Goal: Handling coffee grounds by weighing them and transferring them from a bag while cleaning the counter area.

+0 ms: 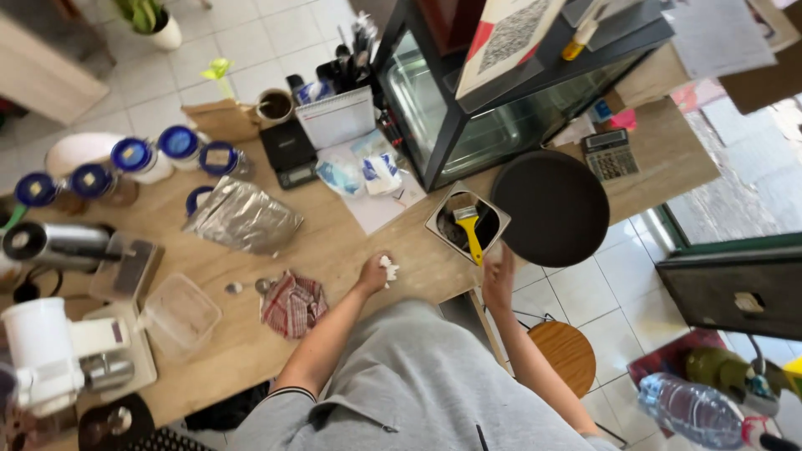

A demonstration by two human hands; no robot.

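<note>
— While my left hand (373, 273) presses down on the table (351, 242), what is in it?

— A crumpled white paper wad (389, 269); my fingers are closed around it, just left of the square metal tray (443, 219).

— And my right hand (499, 280)?

— It sits at the table's edge just below that tray, touching the end of the yellow-handled brush (468, 225), whose bristles lie in the tray. Whether those fingers are closed on the handle, I cannot tell.

— What else surrounds the tray?

— Just right of it lies a round black tray (551, 207). Left of it, beyond my left hand, lies a red checked cloth (292, 303); farther up-left, a foil bag (242, 217).
</note>
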